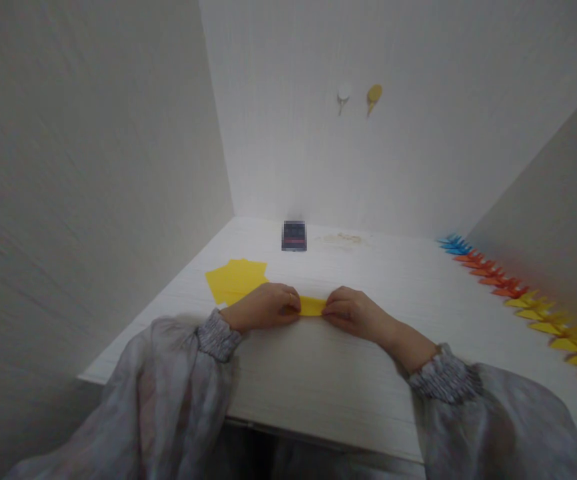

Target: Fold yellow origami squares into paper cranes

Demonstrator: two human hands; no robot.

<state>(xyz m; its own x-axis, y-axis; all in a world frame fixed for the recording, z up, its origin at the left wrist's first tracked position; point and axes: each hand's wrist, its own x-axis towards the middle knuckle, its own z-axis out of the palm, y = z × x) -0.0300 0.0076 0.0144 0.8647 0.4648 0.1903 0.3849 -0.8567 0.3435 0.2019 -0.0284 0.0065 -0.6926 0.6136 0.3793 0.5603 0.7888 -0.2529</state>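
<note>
A narrow folded strip of yellow paper [311, 307] lies level between my hands, low over the white table. Its left end is pinched by my left hand [275, 307], whose fingers are closed. My right hand [355, 311] grips the other end between closed fingertips. Several loose yellow paper sheets [235, 279] are spread on the table just behind my left wrist, partly covered by it.
Along the right side runs a row of folded paper pieces, blue [454, 244], red [491, 273] and yellow [558, 327]. A small dark box [294, 236], its surface blurred, stands near the back wall [288, 133]. Two hooks [374, 95] hang there. The table's front edge [318, 441] is close to me.
</note>
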